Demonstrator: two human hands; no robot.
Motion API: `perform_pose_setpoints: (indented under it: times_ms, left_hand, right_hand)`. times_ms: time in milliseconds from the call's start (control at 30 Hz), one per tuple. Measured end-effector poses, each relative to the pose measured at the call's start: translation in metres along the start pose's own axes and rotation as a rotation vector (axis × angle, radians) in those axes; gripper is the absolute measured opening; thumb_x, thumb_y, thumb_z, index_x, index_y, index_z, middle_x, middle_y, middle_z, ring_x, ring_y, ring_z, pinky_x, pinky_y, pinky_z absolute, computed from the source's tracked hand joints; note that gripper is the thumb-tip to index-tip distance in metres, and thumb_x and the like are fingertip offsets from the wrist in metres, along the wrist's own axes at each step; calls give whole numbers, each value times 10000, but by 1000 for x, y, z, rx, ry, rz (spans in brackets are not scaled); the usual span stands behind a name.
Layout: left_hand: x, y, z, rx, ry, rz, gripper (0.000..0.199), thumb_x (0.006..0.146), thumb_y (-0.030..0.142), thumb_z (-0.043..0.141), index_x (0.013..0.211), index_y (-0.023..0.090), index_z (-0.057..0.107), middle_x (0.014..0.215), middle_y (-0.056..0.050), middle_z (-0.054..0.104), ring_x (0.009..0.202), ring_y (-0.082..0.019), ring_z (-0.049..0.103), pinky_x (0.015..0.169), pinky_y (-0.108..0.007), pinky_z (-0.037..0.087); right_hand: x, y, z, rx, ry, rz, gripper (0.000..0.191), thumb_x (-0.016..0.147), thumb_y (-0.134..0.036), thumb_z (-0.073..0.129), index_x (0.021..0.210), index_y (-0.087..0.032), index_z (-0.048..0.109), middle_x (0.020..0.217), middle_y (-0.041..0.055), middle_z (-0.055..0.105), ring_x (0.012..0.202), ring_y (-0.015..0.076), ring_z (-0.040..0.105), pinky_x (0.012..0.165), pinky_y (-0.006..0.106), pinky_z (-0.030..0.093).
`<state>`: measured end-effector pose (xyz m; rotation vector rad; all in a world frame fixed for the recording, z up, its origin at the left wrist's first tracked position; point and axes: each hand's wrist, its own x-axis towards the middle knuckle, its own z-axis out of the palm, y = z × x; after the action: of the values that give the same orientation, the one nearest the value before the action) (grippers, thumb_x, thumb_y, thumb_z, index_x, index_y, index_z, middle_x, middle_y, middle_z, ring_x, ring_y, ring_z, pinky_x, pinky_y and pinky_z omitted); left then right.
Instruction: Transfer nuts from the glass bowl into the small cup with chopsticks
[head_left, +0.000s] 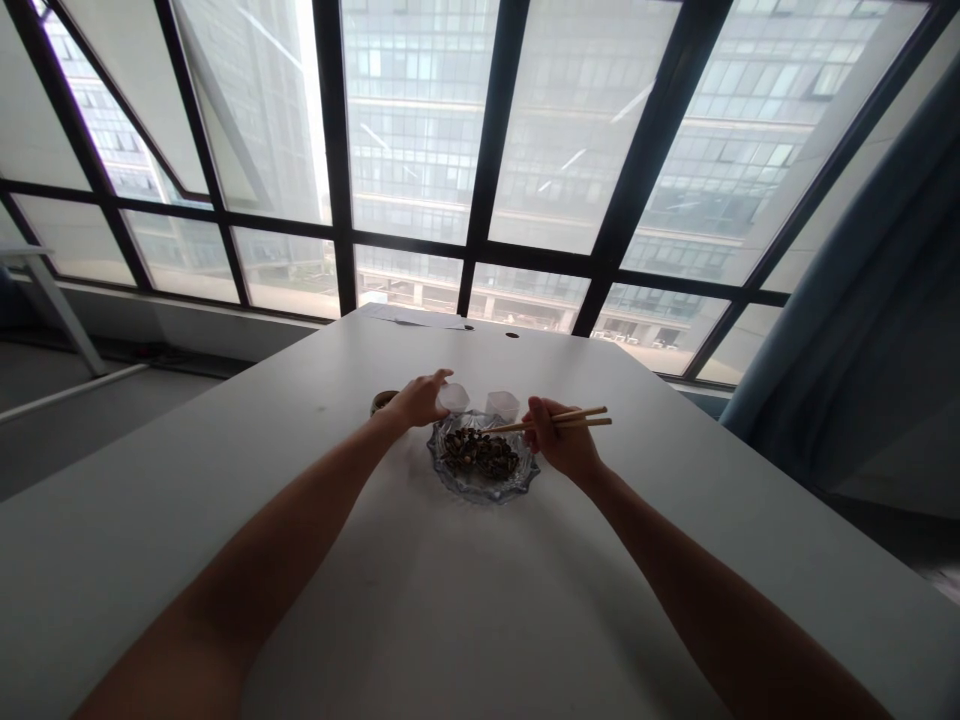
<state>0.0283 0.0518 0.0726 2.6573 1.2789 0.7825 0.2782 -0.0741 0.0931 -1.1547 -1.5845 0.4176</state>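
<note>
A clear glass dish (486,492) with a wavy rim holds a heap of dark, seed-like pieces (480,453). My right hand (562,440) grips a pair of wooden chopsticks (589,417), their tips over the pieces. At the dish's back left, my left hand (424,400) has its fingers round the side of a small translucent cup (453,398). A second translucent cup (502,404) stands behind the dish, between my hands. Partly hidden behind my left hand is a small round container (382,400); its contents are too small to tell.
All of this stands on a large white table (450,600). Papers (412,318) and two dark round spots lie near its far edge, before tall windows. A blue curtain (847,300) hangs at the right, and another white table frame (64,305) stands at the left.
</note>
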Motion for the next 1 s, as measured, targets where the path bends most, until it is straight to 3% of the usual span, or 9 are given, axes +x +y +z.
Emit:
perform_pose_setpoints:
  times_ms: [133,200,300,400,467,667,833,1000]
  left_hand:
    - [0,0,0,9,-5,1,762,739,224,739,1430,124,434,1276,-185,684,1159,-334,673,973,-411,531]
    - [0,1,0,9,0,3,756,735,209,734,1425,127,436,1270,-180,688,1144,-322,682,967,-399,534]
    - [0,2,0,-7,11,6,748,724,178,732,1414,148,445,1274,-169,691,1127,-306,691,961,-391,539]
    - [0,3,-1,-17,18,14,735,730,199,744,1403,149,454,1256,-170,699,1131,-306,691,962,-392,539]
    - [0,3,-1,-10,18,17,732,739,213,747,1404,141,450,1242,-172,704,1136,-308,689,963,-390,537]
    - [0,1,1,27,-7,-5,735,767,239,742,1425,149,426,1250,-170,701,1133,-307,689,955,-388,534]
    - [-2,2,2,57,-42,-46,707,816,286,706,1442,134,415,1294,-198,677,1173,-335,670,980,-415,514]
    - [-7,-4,-7,93,-74,-38,703,840,403,679,1444,132,442,1328,-205,654,1236,-357,625,1033,-440,469]
  right_hand:
    - [12,-4,13,206,253,117,651,837,-814,482,673,-194,595,476,29,626,336,133,553,342,233,429]
    - [17,-4,23,230,285,96,635,854,-799,472,703,-195,599,502,30,643,360,137,575,366,236,446]
    - [23,-1,39,162,225,4,596,887,-763,462,743,-206,612,543,20,658,415,138,600,413,235,463]
    - [24,2,47,9,12,-58,555,869,-735,540,684,-217,609,553,18,660,460,144,612,443,239,464]
    - [24,3,46,-44,-55,-72,542,874,-713,558,673,-214,620,570,27,670,477,149,619,462,248,471]
    - [12,-4,25,99,101,-53,574,932,-701,476,725,-195,652,539,21,643,418,131,566,413,239,441]
    - [3,-6,12,95,-5,-27,582,908,-715,508,690,-194,650,499,13,617,386,125,543,379,229,421]
    - [-1,-1,15,-13,-80,-59,575,901,-723,511,696,-208,662,524,12,642,431,128,589,426,219,469]
